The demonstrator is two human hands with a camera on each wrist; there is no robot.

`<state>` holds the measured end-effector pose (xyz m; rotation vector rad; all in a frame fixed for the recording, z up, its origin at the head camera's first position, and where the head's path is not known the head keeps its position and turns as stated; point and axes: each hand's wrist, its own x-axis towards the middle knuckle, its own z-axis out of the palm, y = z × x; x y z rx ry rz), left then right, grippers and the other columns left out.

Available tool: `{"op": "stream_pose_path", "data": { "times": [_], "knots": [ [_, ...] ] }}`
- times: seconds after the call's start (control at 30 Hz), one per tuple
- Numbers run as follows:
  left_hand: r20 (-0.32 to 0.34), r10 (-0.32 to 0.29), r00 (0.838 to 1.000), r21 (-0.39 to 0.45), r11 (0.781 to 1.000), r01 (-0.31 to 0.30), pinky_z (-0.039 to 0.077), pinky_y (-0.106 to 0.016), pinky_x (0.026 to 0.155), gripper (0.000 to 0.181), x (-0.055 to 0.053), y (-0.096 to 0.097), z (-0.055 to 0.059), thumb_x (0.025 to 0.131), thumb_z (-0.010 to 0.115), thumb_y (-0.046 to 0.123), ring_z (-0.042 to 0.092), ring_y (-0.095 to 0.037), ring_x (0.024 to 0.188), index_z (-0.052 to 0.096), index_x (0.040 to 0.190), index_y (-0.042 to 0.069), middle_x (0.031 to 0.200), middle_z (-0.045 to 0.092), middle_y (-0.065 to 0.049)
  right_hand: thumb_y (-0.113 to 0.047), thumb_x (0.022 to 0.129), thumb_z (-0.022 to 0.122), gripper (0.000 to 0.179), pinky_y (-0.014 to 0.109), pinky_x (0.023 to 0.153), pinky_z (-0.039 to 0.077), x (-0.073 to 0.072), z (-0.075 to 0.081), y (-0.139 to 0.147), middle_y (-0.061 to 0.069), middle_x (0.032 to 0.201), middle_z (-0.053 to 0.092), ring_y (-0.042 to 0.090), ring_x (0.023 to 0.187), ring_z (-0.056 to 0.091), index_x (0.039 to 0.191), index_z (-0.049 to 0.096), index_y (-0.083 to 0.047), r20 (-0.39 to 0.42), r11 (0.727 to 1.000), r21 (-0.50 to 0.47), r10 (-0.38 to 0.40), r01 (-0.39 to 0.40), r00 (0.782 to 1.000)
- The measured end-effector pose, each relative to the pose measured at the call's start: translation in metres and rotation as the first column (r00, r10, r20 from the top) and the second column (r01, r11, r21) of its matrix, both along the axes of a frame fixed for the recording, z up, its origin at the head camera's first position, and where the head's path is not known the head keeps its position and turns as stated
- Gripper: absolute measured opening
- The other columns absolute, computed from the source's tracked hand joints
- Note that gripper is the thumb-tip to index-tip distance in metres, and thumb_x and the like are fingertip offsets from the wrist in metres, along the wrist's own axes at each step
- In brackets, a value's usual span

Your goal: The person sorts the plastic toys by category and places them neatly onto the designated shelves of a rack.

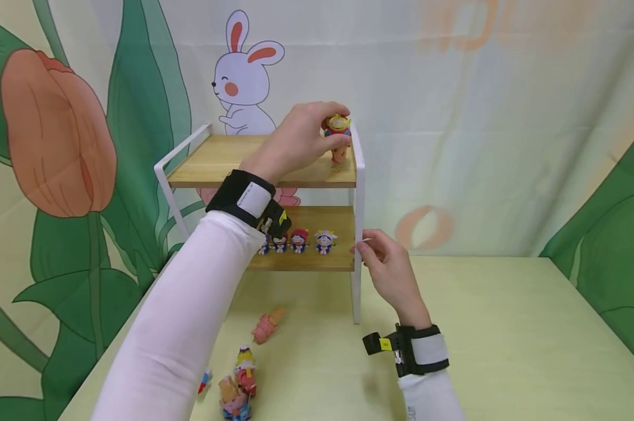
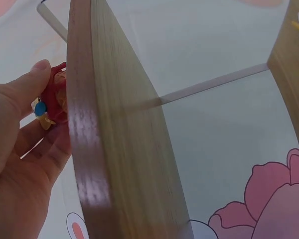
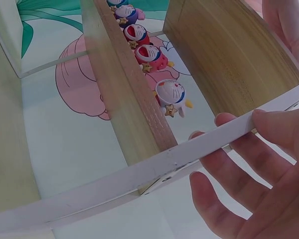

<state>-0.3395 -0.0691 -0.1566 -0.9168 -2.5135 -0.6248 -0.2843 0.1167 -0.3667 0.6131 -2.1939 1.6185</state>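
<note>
My left hand point(image 1: 306, 131) pinches a small toy figurine point(image 1: 338, 124) between thumb and fingers, over the right end of the shelf rack's upper wooden board point(image 1: 217, 158). The figurine has a yellow top, red and blue parts and an orange-pink lower part. In the left wrist view the board's edge hides some of the figurine point(image 2: 52, 99). My right hand point(image 1: 393, 275) grips the rack's white right-hand post point(image 1: 359, 216) at lower-board height. In the right wrist view its thumb lies on one side of the post point(image 3: 209, 144), its fingers on the other.
Several cat-like figurines point(image 1: 298, 240) stand in a row on the lower board point(image 1: 322, 216), a white one point(image 1: 324, 241) nearest the right post. On the table point(image 1: 496, 333) lie a pink ice-cream-cone toy point(image 1: 268, 325) and other figurines point(image 1: 245, 369). A printed cloth point(image 1: 480, 146) hangs behind.
</note>
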Motion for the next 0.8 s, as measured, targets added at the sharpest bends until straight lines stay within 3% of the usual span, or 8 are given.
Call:
{"op": "stream_pose_path", "data": {
  "times": [0.27,0.43,0.8],
  "knots": [
    [-0.008,-0.001,1.000,-0.013,1.000,0.001,0.045,-0.026,0.088,0.043,-0.0023,0.0009,0.0054,0.095,0.066,0.023,0.054,-0.018,0.100,0.056,0.133,0.005,0.118,0.061,-0.008,-0.012,0.100,0.056,0.020,0.039,0.079,0.051,-0.0018,-0.0002,-0.0001,0.008,0.098,0.071,0.024,0.091,0.064,0.117,0.063,-0.003,-0.043,1.000,0.011,-0.006,0.006,0.999],
    [0.025,-0.002,1.000,-0.023,1.000,0.003,0.045,-0.025,0.091,0.045,-0.0012,0.0024,0.0059,0.096,0.065,0.023,0.055,-0.018,0.103,0.055,0.135,0.004,0.121,0.060,-0.009,-0.010,0.100,0.057,0.019,0.039,0.079,0.052,-0.0002,-0.0005,-0.0002,0.007,0.098,0.071,0.023,0.091,0.064,0.117,0.063,-0.004,-0.034,1.000,0.014,-0.012,0.013,0.999],
    [0.026,0.026,0.999,-0.044,0.999,-0.024,0.044,-0.026,0.093,0.046,-0.0017,-0.0008,0.0057,0.096,0.064,0.025,0.054,-0.018,0.106,0.054,0.136,0.005,0.124,0.060,-0.009,-0.010,0.100,0.056,0.020,0.041,0.077,0.051,0.0018,-0.0026,0.0003,0.010,0.098,0.071,0.024,0.091,0.064,0.117,0.064,-0.003,-0.028,1.000,0.008,-0.013,0.013,1.000]
  ]
}}
